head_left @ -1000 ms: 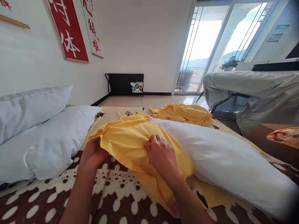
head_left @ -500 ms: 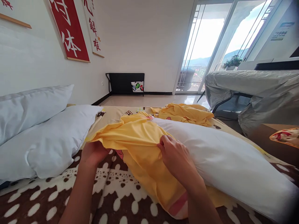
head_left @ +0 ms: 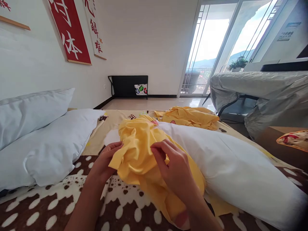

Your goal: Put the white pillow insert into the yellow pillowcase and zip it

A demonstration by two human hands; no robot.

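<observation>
A bunched yellow pillowcase [head_left: 137, 157] with pink print lies in front of me, against the near end of a plump white pillow [head_left: 233, 163]. Whether the pillow's end sits inside the cloth is hidden by the folds. My left hand [head_left: 108, 160] grips the cloth's left edge, thumb and fingers closed on it. Over the middle of the cloth, my right hand [head_left: 172, 163] pinches a fold between thumb and forefinger. The cloth's lower part trails down beneath my right forearm.
Two white pillows [head_left: 55, 141] lie at the left by the wall. Another crumpled yellow cloth [head_left: 192, 117] rests at the bed's far edge. A brown spotted blanket [head_left: 60, 205] covers the near side. Plastic-wrapped furniture [head_left: 260, 83] and a cardboard box [head_left: 271, 141] stand at the right.
My left hand has moved right and slightly up, bunching the stretched edge of the pillowcase. The right hand has shifted a little left, and the cloth between them is now slack.
</observation>
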